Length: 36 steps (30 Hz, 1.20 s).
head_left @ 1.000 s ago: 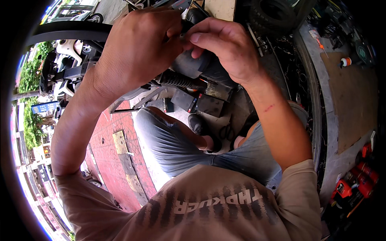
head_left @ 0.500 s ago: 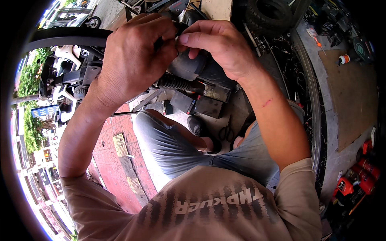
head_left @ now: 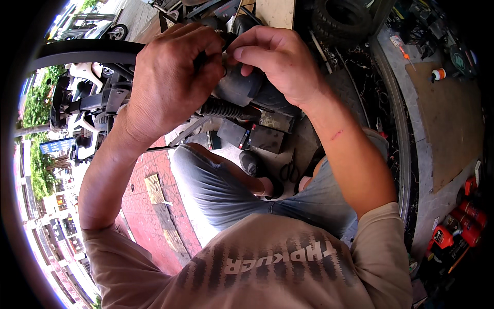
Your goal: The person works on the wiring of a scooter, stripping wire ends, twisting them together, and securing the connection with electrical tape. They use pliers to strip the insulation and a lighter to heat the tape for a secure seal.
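Note:
Both of my hands are raised close together above a vehicle's dark wheel (head_left: 275,96) and black coil-spring shock absorber (head_left: 229,108). My left hand (head_left: 172,77) is closed, its fingers curled round something dark that they mostly hide. Beside it, my right hand (head_left: 278,63) is closed in a pinch, thumb against forefinger, at the left hand's fingertips. What the pinch holds is too small and hidden to make out. A long black curved bar (head_left: 87,50) runs from the left to behind my left hand.
Two dark box-shaped batteries (head_left: 234,134) and black-handled scissors (head_left: 289,171) lie on the ground by my feet. Tyres (head_left: 342,21) stand at the far right. A screwdriver (head_left: 400,47), a brown sheet (head_left: 453,123) and red tools (head_left: 443,237) lie along the right side.
My left hand has shifted slightly down, and the right hand's fingers have moved a little. Both hands stay closed and close together.

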### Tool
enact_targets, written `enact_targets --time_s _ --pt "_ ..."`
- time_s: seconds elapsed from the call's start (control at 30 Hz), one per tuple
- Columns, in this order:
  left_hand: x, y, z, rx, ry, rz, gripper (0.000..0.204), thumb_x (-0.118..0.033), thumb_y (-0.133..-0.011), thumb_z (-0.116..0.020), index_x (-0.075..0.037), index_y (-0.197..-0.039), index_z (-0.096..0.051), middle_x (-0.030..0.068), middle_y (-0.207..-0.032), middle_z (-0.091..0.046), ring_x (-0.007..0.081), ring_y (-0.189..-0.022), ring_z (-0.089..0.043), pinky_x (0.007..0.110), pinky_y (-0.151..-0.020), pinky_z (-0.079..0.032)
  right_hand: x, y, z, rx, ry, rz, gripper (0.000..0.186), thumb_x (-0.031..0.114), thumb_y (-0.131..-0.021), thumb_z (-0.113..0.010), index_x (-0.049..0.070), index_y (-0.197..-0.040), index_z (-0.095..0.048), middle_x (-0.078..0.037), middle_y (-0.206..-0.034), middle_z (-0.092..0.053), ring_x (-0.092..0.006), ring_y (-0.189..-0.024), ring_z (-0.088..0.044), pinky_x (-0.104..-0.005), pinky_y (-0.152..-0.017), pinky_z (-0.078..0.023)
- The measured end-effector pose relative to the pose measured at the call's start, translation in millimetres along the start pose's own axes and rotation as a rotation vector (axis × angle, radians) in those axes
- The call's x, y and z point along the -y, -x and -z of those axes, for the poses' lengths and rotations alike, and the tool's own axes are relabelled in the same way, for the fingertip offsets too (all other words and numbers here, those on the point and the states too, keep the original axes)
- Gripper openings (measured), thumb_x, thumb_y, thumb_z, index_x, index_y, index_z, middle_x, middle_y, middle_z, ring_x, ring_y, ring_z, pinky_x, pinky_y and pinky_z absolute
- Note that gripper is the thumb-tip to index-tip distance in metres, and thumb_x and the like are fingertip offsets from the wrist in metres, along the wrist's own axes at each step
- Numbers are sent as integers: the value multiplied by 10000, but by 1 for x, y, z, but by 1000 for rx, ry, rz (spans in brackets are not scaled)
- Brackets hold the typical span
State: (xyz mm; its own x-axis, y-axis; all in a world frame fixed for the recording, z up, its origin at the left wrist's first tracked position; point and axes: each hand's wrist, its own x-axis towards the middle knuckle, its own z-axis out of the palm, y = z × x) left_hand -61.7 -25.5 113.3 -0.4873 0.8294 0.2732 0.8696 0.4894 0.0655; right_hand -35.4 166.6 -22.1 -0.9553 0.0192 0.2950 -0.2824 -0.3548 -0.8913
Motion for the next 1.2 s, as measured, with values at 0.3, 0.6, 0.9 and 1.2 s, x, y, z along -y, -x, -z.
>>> enact_targets --time_s 0.3,0.6,0.9,1.2 --pt "-2 1 -5 -72 31 12 115 -8 -866 -753 -39 -941 -671 148 -948 -724 414 -944 -725 498 -823 -590 1 10 -14 -81 303 414 145 98 -945 -807 -17 -1033 -801 -110 -911 -793 -159 -784 -769 -322 -713 -606" --pt "1 2 -7 -90 -41 -78 148 -9 -874 -766 -57 -972 -667 126 -981 -732 395 -970 -724 496 -851 -591 9 2 -9 -31 302 170 175 139 -965 -757 -26 -990 -811 -56 -986 -776 -141 -931 -691 -302 -909 -529" --pt "-2 3 -2 -25 -43 14 105 31 -923 -749 -12 -995 -687 156 -1135 -798 364 -1006 -767 425 -869 -605 21 0 13 -124 -10 -205 257 187 -980 -745 -14 -1118 -826 -42 -1025 -806 -99 -967 -685 -282 -936 -512" --pt "1 -2 4 33 -4 70 76 31 -925 -750 4 -976 -701 176 -1089 -796 352 -925 -768 405 -818 -597 -11 27 -13 -258 551 450 61 121 -855 -818 69 -877 -795 -100 -949 -763 -324 -961 -732 -433 -904 -561"
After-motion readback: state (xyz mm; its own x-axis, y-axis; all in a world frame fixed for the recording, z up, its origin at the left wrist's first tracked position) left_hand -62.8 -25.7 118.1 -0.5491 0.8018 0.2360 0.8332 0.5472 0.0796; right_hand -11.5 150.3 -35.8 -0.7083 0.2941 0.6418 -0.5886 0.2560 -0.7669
